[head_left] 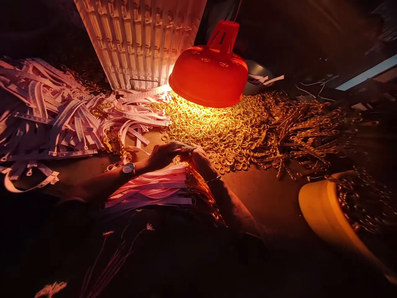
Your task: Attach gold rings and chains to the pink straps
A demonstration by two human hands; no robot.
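My left hand (163, 154), with a wristwatch (128, 168) on the wrist, and my right hand (198, 159), with a thin bangle, meet at the middle of the table. Both have their fingers pinched together on a small gold ring (186, 152) at the end of a white strip. Under my hands lies a bundle of white strips (149, 188) with gold rings hanging at their right ends. A large heap of loose gold rings (217, 128) lies just beyond my hands under the lamp.
A red lamp shade (209, 74) hangs low over the rings. Loose white strips (52, 116) pile up at the left. A white ribbed stack (139, 41) stands behind. Gold chains (310, 132) spread to the right, beside a yellow bowl (322, 211) of chains.
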